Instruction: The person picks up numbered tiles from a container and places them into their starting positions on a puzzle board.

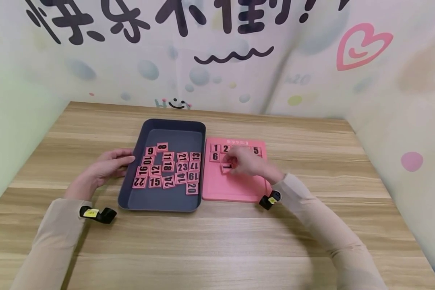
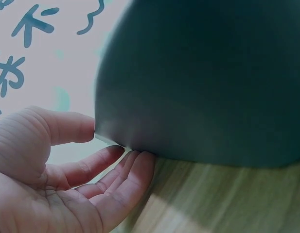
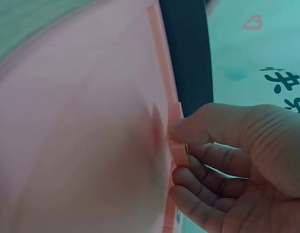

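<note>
At the left edge of a dark grey tray (image 1: 159,204), my left hand (image 1: 106,167) holds the rim; the left wrist view shows its thumb (image 2: 74,127) against the edge and the other fingers curled by the side. Pink number tiles lie in the tray, among them tile 23 (image 1: 182,167) and tile 15 (image 1: 154,182). Over the pink puzzle board (image 1: 228,189), my right hand (image 1: 247,162) pinches a pink number tile (image 3: 178,138) between thumb and fingers. Tiles 1 (image 1: 215,148), 2 (image 1: 225,148), 5 (image 1: 256,151) and 6 (image 1: 214,156) sit in the board; the hand hides others.
Tray and board stand side by side on a wooden table (image 1: 203,249). Behind the table rises a wall (image 1: 130,80) with large dark lettering and a pink heart (image 1: 362,46). Each wrist wears a black strap, such as the left strap (image 1: 106,216).
</note>
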### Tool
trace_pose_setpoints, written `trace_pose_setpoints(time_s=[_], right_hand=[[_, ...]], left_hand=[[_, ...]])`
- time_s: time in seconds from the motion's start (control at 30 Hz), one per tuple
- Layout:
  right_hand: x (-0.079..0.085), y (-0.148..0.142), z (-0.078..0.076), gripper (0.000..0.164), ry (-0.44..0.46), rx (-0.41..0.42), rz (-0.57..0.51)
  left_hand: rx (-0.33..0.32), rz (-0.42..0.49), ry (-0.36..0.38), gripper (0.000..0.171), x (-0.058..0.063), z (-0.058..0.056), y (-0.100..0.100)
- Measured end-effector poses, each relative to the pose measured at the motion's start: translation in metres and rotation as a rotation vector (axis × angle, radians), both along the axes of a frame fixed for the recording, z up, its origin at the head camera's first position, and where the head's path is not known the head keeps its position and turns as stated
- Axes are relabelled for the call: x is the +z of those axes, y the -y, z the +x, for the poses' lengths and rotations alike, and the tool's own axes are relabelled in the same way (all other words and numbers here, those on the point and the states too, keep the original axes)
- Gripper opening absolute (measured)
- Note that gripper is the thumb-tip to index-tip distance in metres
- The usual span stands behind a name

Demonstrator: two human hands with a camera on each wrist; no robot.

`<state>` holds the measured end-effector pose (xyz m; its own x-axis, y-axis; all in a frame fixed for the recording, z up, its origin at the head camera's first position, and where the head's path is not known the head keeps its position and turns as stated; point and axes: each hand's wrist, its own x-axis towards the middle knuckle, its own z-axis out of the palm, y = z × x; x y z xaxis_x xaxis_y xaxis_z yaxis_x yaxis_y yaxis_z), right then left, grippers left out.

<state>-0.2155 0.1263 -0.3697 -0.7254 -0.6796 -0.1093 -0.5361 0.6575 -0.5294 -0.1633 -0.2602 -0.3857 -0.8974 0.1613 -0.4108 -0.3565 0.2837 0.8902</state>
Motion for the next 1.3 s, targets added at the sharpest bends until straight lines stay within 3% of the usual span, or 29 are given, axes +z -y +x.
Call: trace_pose_setpoints(time_s=[0.33, 0.6, 0.73, 0.9, 1.3], right_hand=[[-0.006, -0.004, 0.004, 0.031, 0.004, 0.005, 0.021], [-0.004, 0.002, 0.013, 0.034, -0.005, -0.179, 0.012], [-0.005, 0.005, 0.014, 0.027, -0.022, -0.2, 0.052], [-0.004, 0.007, 0.011, 0.018, -0.038, -0.206, 0.079], [-0.006, 0.017, -0.006, 0.015, -0.034, -0.277, 0.056]], left_hand=[[0.003, 0.015, 0.003, 0.059, 0.0, 0.001, 0.001], [0.002, 0.005, 0.004, 0.058, 0.0, 0.0, 0.001], [0.005, 0.004, 0.005, 0.058, 0.0, 0.0, 0.0], [0.005, 0.009, 0.001, 0.058, -0.001, -0.001, 0.0], [0.005, 0.013, 0.004, 0.057, 0.0, 0.0, 0.0]])
